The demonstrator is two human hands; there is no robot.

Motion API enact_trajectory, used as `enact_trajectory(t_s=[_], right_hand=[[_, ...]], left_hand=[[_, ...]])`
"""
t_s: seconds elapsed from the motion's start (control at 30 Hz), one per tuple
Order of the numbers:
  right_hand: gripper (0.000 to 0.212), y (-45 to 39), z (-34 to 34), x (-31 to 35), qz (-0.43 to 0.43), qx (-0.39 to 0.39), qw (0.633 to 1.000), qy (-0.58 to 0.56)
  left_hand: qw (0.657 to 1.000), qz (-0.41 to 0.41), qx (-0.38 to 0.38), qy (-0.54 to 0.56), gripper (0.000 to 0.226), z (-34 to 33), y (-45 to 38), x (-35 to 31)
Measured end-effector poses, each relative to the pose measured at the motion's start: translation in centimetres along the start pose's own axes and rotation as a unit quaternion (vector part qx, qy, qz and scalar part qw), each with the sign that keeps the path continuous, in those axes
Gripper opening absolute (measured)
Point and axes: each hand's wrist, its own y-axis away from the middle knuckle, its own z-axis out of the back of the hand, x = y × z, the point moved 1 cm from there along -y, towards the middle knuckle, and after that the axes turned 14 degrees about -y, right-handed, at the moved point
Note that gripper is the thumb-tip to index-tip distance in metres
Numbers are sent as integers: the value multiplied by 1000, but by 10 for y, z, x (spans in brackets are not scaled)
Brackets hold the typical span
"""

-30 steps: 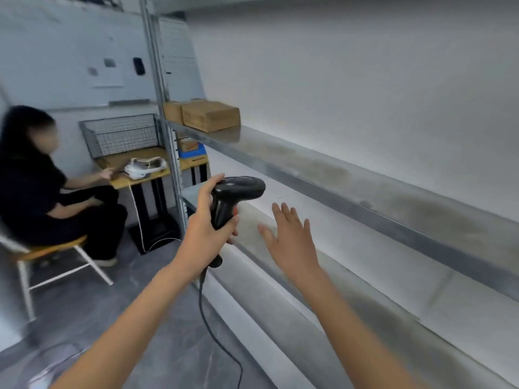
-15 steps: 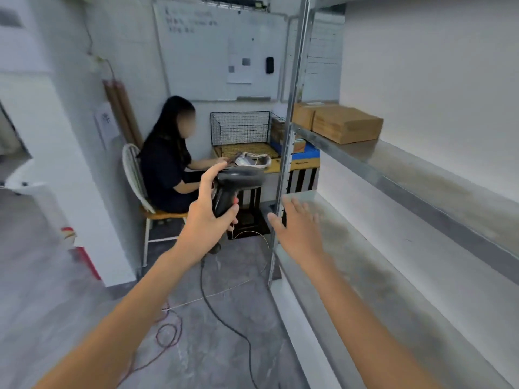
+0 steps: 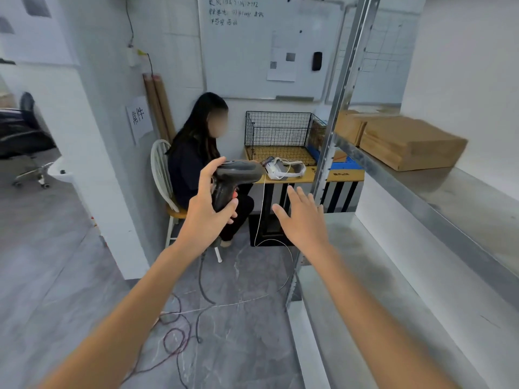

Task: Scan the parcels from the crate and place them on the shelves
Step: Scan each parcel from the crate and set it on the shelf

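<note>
Our view has turned to the left within the last second, away from the long shelves and toward the far end of the room. We hold the scanner [image 3: 231, 181] in our left hand [image 3: 209, 213], fingers curled around its handle, as before. Our right hand [image 3: 304, 219] stays empty with fingers spread, reaching forward beside the shelf post [image 3: 330, 153]. Two cardboard parcels [image 3: 407, 141] already lie on the upper shelf [image 3: 438, 192] at the right. The wire crate [image 3: 280, 136] now comes into view on the far desk [image 3: 314, 176]; some parcels seem to remain at its right end, partly hidden by the post. We judge that we are going back to the crate for the next parcel to scan. A seated person [image 3: 196, 153] is left of the desk.
</note>
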Motion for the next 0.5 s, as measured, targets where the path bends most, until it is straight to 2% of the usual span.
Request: enact_trajectory(t_s=[0.27,0.5], right_hand=[[66,-81,5,-25,-3,-15,1000,-8],[67,-142,26,-47,-34,-63,997,-31]], left_hand=[[1000,9,-11,25,84,-57,-68,25],[996,-38,14,74,84,-118,-157,41]])
